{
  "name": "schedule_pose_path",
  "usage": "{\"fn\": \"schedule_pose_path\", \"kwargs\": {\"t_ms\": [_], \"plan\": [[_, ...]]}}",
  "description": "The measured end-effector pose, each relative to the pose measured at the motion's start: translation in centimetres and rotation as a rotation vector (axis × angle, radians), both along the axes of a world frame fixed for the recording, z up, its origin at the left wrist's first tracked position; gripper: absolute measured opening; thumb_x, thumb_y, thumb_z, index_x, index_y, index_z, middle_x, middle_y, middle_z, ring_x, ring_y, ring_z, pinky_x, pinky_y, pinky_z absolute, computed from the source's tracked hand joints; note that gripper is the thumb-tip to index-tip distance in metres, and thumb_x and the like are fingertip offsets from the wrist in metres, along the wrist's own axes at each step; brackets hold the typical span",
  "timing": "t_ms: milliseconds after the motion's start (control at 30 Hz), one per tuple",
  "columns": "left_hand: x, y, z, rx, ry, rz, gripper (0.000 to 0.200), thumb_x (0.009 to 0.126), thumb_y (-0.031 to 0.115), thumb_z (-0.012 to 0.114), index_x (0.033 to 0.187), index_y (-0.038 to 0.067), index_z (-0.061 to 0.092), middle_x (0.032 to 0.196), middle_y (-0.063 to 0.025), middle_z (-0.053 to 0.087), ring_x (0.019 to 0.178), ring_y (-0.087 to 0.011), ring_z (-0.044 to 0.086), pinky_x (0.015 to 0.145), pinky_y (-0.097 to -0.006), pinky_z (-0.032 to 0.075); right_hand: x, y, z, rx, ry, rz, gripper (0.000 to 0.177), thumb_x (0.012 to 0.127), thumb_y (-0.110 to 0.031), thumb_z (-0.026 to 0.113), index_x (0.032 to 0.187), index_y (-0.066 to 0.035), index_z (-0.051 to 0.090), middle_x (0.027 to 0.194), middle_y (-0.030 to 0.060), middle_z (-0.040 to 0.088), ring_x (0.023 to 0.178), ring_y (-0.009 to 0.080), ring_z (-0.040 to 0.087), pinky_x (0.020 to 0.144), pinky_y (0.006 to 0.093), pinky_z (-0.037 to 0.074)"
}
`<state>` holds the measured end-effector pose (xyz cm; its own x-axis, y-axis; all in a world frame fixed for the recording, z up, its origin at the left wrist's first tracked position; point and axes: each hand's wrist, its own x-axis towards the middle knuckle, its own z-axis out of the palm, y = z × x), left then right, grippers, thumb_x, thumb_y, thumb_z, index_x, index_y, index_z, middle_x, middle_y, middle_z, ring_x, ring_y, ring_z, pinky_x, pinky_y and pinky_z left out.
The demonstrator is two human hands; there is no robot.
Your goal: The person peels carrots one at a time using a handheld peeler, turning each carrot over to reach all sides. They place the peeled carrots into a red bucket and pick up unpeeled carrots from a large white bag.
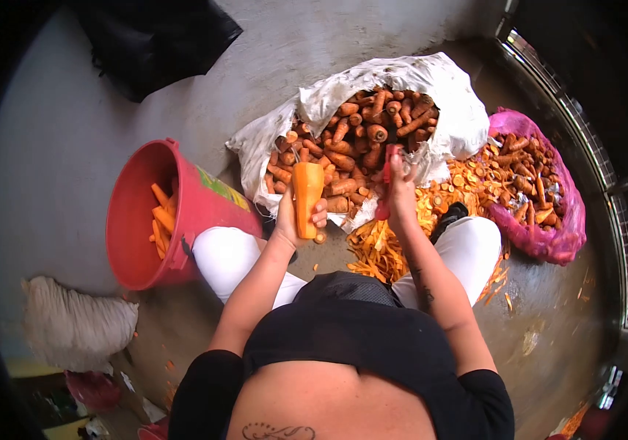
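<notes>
A thick, peeled orange carrot [307, 199] stands upright in my left hand [285, 221], whose fingers wrap round its lower part. My right hand [403, 192] is closed on a red-handled peeler [391, 158], held apart from the carrot. Just beyond both hands, a white sack [450, 99] lies on its side with its mouth toward me, full of unpeeled carrots [340, 147]. Orange peelings [374, 246] are heaped on the floor below my right hand.
To the left, a red bucket [211, 213] holds peeled carrots [163, 220]. A pink bag [567, 220] with carrots and scraps lies at the right. A pale sack [79, 323] sits at lower left; a black bag [156, 48] is at the upper left.
</notes>
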<state>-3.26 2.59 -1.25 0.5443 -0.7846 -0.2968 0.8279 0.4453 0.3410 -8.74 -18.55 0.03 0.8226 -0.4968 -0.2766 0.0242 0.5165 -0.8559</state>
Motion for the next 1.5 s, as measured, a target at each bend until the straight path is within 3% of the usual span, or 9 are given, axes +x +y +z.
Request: {"fn": "schedule_pose_path", "kwargs": {"t_ms": [233, 400, 533, 700, 900, 1033, 1200, 1467, 1500], "plan": [[2.0, 6.2, 5.5, 0.06, -0.21, 0.456, 0.068, 0.083, 0.061, 0.059, 0.122, 0.006, 0.052, 0.102, -0.0131, 0.058, 0.079, -0.0215, 0.06, 0.072, -0.0362, 0.052, 1.0, -0.4, -2.1, 0.071, -0.016, -0.017, 0.045, 0.086, -0.052, 0.064, 0.094, -0.009, 0.052, 0.068, 0.0017, 0.053, 0.05, 0.0105, 0.046, 0.045, 0.0236, 0.034], [5.4, 15.2, 12.3, -0.264, -0.289, 0.937, 0.048, 0.094, 0.039, 0.049, 0.124, 0.002, 0.046, 0.109, -0.0173, 0.054, 0.102, -0.0288, 0.054, 0.091, -0.0447, 0.047, 0.4, -0.3, -1.3, 0.07, 0.055, 0.02, 0.045, 0.087, -0.051, 0.064, 0.107, -0.015, 0.043, 0.073, 0.0011, 0.052, 0.055, 0.0113, 0.048, 0.045, 0.0242, 0.036], [10.3, 24.0, 13.8, -0.318, -0.254, 1.463, 0.053, 0.094, 0.038, 0.038, 0.12, -0.008, 0.043, 0.113, -0.023, 0.053, 0.105, -0.039, 0.053, 0.094, -0.0533, 0.045, 0.9, -1.2, -2.7, 0.061, 0.012, -0.057, 0.04, 0.089, -0.051, 0.061, 0.087, -0.012, 0.053, 0.071, -0.0001, 0.05, 0.057, 0.0104, 0.045, 0.048, 0.0237, 0.035], [7.3, 22.3, 14.1, -0.527, -0.193, 1.375, 0.064, 0.094, 0.05, 0.037, 0.121, -0.009, 0.038, 0.106, -0.023, 0.056, 0.098, -0.0332, 0.057, 0.086, -0.0461, 0.048, -0.1, -2.6, 0.8, 0.074, -0.015, 0.007, 0.038, 0.092, -0.05, 0.056, 0.085, -0.012, 0.053, 0.069, -0.0013, 0.048, 0.056, 0.0095, 0.045, 0.05, 0.0234, 0.035], [10.6, 16.0, 8.4, -0.207, -0.161, 0.938, 0.041, 0.092, 0.031, 0.051, 0.111, -0.006, 0.053, 0.097, -0.0153, 0.061, 0.088, -0.0253, 0.059, 0.078, -0.037, 0.05, 2.2, -7.4, 3.1, -0.334, 0.162, 0.238, 0.04, 0.092, -0.048, 0.054, 0.078, -0.01, 0.053, 0.056, -0.0003, 0.048, 0.041, 0.0095, 0.041, 0.035, 0.0236, 0.028], [12.3, 9.0, 5.5, 0.138, -0.132, 0.673, 0.027, 0.091, 0.021, 0.057, 0.107, 0.0, 0.06, 0.093, -0.009, 0.062, 0.081, -0.0176, 0.059, 0.071, -0.0289, 0.05, 3.5, -10.0, 0.8, -0.727, 0.332, 0.35, 0.048, 0.093, -0.05, 0.054, 0.093, -0.002, 0.063, 0.059, -0.0005, 0.05, 0.045, 0.0078, 0.041, 0.042, 0.0253, 0.03], [14.0, 2.5, 1.4, 0.314, -0.1, 0.523, 0.027, 0.087, 0.024, 0.062, 0.105, 0.004, 0.062, 0.085, -0.0043, 0.061, 0.072, -0.0127, 0.057, 0.064, -0.0257, 0.048, 3.9, -8.7, 2.2, -0.768, 0.31, 0.355, 0.051, 0.095, -0.05, 0.052, 0.077, -0.003, 0.056, 0.055, -0.0019, 0.043, 0.048, 0.0078, 0.039, 0.045, 0.0255, 0.029], [19.0, -4.3, -16.5, 0.714, 0.068, 0.266, 0.009, 0.084, 0.017, 0.061, 0.083, 0.009, 0.058, 0.072, -0.006, 0.062, 0.056, -0.0191, 0.061, 0.045, -0.0313, 0.048, 1.6, -11.1, 1.6, -0.834, 0.375, 0.277, 0.05, 0.097, -0.042, 0.052, 0.069, 0.0, 0.056, 0.053, 0.0012, 0.047, 0.046, 0.0082, 0.044, 0.043, 0.0261, 0.033], [19.3, -5.3, -19.0, 0.78, 0.068, 0.301, 0.008, 0.084, 0.014, 0.061, 0.082, 0.009, 0.056, 0.072, -0.0085, 0.062, 0.057, -0.02, 0.061, 0.045, -0.0325, 0.048, 1.4, -12.0, 1.0, -0.825, 0.399, 0.337, 0.042, 0.099, -0.042, 0.047, 0.082, -0.005, 0.06, 0.053, -0.0022, 0.043, 0.043, 0.0073, 0.038, 0.04, 0.025, 0.026]]}}
